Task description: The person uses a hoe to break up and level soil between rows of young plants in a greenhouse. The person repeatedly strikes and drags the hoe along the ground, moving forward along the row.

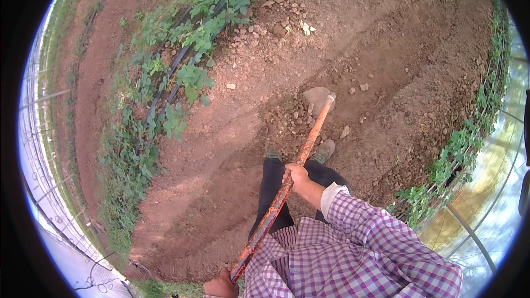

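A long-handled hoe runs slantwise across my body, its worn orange-painted handle (267, 221) flaking to dark patches. My right hand (297, 176) is wrapped around the shaft near its middle, in front of my legs. Lower left, at the butt end, my left hand (221, 284) grips the handle. The broad metal hoe blade (318, 98) rests at the loose soil just beyond my feet, its lower edge partly hidden by the handle and earth. Crumbled clods (290, 114) lie beside the blade on its left. One shoe (325, 151) shows right of the shaft.
A row of leafy green plants (198, 37) with black drip lines (176, 64) runs along the left. More plants (451, 157) line the right, before plastic greenhouse sheeting (492, 182) and a curved metal pipe (472, 231). Stones (364, 87) dot the brown soil.
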Demonstrator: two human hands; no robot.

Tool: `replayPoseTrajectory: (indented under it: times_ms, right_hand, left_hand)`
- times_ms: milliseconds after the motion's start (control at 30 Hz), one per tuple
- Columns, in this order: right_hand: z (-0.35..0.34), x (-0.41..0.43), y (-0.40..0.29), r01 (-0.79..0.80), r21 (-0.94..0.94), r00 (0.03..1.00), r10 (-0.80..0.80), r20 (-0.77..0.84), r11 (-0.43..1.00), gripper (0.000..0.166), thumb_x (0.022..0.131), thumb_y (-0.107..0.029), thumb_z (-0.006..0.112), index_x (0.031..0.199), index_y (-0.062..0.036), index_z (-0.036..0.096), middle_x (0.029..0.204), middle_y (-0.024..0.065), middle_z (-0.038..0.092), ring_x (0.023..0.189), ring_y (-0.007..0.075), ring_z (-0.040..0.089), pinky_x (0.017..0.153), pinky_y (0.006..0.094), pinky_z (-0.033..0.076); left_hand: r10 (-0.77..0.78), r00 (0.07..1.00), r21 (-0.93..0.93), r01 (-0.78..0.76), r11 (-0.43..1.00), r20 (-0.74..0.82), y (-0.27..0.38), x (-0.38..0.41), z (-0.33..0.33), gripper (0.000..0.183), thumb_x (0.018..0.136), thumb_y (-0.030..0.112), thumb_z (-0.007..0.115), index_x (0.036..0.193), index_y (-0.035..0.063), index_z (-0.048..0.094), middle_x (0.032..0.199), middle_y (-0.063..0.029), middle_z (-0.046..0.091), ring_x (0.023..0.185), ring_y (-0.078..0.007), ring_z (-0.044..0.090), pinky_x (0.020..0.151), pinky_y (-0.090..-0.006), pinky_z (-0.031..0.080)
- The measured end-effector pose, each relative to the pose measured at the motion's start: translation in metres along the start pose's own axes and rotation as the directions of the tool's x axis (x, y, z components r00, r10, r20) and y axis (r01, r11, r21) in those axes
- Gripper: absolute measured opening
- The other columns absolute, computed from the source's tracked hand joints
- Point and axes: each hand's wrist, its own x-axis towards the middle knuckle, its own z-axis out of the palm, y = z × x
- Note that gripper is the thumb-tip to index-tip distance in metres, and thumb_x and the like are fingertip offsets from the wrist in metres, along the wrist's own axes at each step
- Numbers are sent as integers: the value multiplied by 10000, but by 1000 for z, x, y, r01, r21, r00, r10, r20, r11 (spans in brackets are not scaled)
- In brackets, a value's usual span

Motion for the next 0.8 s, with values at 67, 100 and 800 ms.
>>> replayPoseTrajectory:
  times_ms: [67,100,800]
  right_hand:
    - [-4,3,-12,8,-10,998,-8,56,1000,122,840,-108,565,742,-95,495,573,57,464,477,217,504,455,410,441]
    - [-6,8,-22,-3,46,995,-2,102,999,125,842,-112,572,744,-98,496,582,56,466,479,222,507,465,415,443]
    - [35,15,-58,7,131,1000,-6,-5,991,81,794,-58,614,733,-52,563,628,60,510,495,218,521,522,363,494]
  left_hand:
    - [-28,999,73,29,997,-17,13,-12,-19,380,710,315,647,1015,118,533,755,-138,668,732,-325,664,690,-463,492]
    - [-10,999,100,15,995,-47,20,-16,-35,373,709,315,646,1008,117,543,759,-143,666,736,-330,661,690,-462,496]
    - [-44,991,313,82,946,-125,61,-42,-151,355,747,341,615,1014,116,552,764,-130,669,759,-322,659,694,-448,491]
